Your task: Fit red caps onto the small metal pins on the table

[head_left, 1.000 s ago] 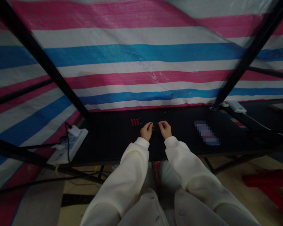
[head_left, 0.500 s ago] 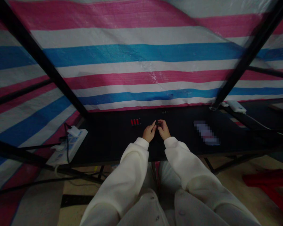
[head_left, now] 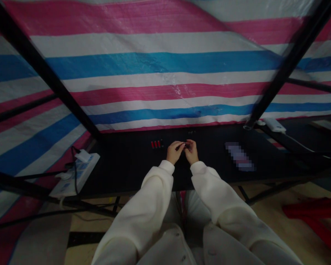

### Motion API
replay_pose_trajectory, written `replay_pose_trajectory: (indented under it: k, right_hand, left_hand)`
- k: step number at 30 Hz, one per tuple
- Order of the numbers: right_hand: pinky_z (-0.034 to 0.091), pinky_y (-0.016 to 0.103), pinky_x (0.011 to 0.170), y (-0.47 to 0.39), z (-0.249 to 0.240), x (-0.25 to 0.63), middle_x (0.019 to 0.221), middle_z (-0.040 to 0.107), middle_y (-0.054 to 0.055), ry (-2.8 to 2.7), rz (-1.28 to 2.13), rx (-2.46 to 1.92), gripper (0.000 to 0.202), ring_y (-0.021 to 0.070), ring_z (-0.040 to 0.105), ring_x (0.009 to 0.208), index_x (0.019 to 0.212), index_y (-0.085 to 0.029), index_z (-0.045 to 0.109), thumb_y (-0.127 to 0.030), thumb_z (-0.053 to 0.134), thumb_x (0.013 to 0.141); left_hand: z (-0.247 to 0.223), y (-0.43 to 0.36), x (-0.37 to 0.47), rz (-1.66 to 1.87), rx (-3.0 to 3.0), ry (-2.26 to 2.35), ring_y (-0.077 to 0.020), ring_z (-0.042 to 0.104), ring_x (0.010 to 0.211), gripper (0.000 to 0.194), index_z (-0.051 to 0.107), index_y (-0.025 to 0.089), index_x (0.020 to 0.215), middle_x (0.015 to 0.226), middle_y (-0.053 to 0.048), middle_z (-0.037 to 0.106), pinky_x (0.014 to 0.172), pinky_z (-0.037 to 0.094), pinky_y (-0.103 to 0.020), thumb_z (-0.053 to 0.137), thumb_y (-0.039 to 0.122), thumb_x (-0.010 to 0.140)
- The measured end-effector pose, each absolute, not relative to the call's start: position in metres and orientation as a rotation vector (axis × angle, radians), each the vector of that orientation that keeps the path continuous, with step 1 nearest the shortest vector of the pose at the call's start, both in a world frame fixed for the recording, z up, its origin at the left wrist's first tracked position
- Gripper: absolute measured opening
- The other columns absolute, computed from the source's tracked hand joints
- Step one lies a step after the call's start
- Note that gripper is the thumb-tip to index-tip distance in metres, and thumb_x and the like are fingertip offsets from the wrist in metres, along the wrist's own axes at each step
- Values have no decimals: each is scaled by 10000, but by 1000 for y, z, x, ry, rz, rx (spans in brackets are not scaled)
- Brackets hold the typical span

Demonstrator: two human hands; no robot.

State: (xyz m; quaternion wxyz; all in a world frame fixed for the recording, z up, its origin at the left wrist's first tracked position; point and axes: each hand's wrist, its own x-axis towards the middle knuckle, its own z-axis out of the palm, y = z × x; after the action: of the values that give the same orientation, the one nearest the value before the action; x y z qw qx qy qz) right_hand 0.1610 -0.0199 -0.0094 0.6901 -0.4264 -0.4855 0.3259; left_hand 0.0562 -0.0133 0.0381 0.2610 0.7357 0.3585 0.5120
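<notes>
Over the black table (head_left: 121,158), my left hand (head_left: 173,152) and my right hand (head_left: 192,152) meet with their fingertips together. Between them is a small dark piece (head_left: 185,146), mostly hidden by the fingers and too dark to name. Both hands are closed on it, thumbs and fingers pinched. To the left of my left hand stand several short red cylinders (head_left: 155,144) in a row, with tiny dark bits (head_left: 162,143) beside them. Some tiny shiny pieces (head_left: 191,132) lie farther back, beyond my right hand.
A white power strip (head_left: 89,167) with plugs and cables sits at the table's left end. A blurred-out flat object (head_left: 239,157) lies to the right. Farther right is a white box-like device (head_left: 274,125) with a cable. Black frame poles (head_left: 281,77) and striped sheeting (head_left: 160,62) surround the table.
My left fingers have shifted up and over the small dark piece, covering more of it. The whole view has moved slightly; the things on the table stay in place.
</notes>
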Motion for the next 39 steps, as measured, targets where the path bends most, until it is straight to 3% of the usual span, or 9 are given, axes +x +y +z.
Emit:
replay_pose_trajectory:
  k: [8,14,20,23,27,31,39]
  right_hand:
    - [465,297,763,-16,-13,163,891,499,25,-1135,671,-938,414,130,532,849,1064,-211,359,-178,475,668]
    - [465,286,739,-18,-13,162,955,513,52,-1252,618,-1024,430,133,543,847,1116,-192,358,-224,492,709]
    - [433,319,794,-29,5,163,957,531,79,-1627,227,-1238,204,171,527,858,963,-185,541,-273,479,791]
    - [415,321,814,-25,15,158,938,545,87,-1783,113,-1282,190,188,520,893,940,-181,574,-261,455,815]
    - [427,272,713,-5,18,144,813,578,58,-1830,228,-1340,188,153,541,742,935,-163,556,-273,454,822]
    - [411,232,621,21,14,130,724,585,24,-1798,423,-1449,152,124,536,636,880,-162,544,-281,492,800]
    - [396,226,649,51,6,108,805,608,51,-1968,445,-1522,98,133,556,713,859,-160,553,-201,508,783]
  left_hand:
    - [31,-12,52,1372,2010,953,-120,561,753,217,660,157,833,841,-60,611,606,442,-229,555,337,769]
    - [38,-11,45,1368,2063,984,-109,542,712,221,662,157,823,824,-54,596,523,390,-209,580,349,750]
    - [39,-9,22,1441,2034,1101,-109,543,681,228,666,157,793,799,-52,598,519,391,-213,598,365,727]
    - [35,-9,14,1455,1949,1141,-113,557,682,244,670,153,803,795,-55,619,543,412,-216,593,372,726]
    - [22,-5,7,1523,1629,1240,-131,592,693,336,662,132,886,791,-68,655,603,457,-231,592,410,711]
    - [8,0,0,1596,1364,1358,-111,568,549,380,653,112,767,631,-48,630,563,464,-232,541,473,725]
    - [6,3,-4,1638,1275,1357,-99,536,484,384,626,122,675,562,-28,595,494,444,-216,528,491,721]
